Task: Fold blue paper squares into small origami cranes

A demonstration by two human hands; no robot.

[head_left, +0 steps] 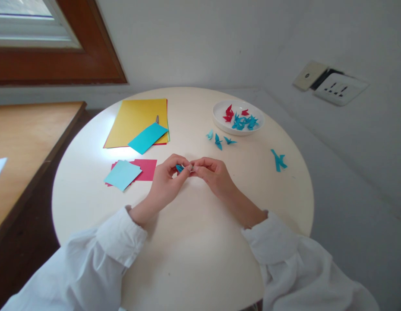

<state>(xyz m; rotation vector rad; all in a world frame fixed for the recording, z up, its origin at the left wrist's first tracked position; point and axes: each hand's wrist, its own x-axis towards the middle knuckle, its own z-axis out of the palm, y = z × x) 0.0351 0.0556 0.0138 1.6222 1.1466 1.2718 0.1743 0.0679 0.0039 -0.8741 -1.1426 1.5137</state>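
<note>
My left hand (168,179) pinches a small blue folded paper crane (179,168) over the middle of the table. Much of the crane is hidden behind the fingers, so its exact shape does not show. The thumb and fingers of my right hand (216,175) are closed at the same spot, fingertips meeting those of the left on a pale bit of the paper. Beyond the hands stand a light blue paper crane (209,134) and two darker ones, a blue crane (218,141) and another blue crane (230,141).
A white plate (219,123) holds red and blue cranes at the back right. Blue paper strips (278,160) lie at right. Yellow sheets (135,116), a blue rectangle (148,137) and a small grey tool (157,119) are back left. Light blue squares (123,175) overlap red paper (148,169).
</note>
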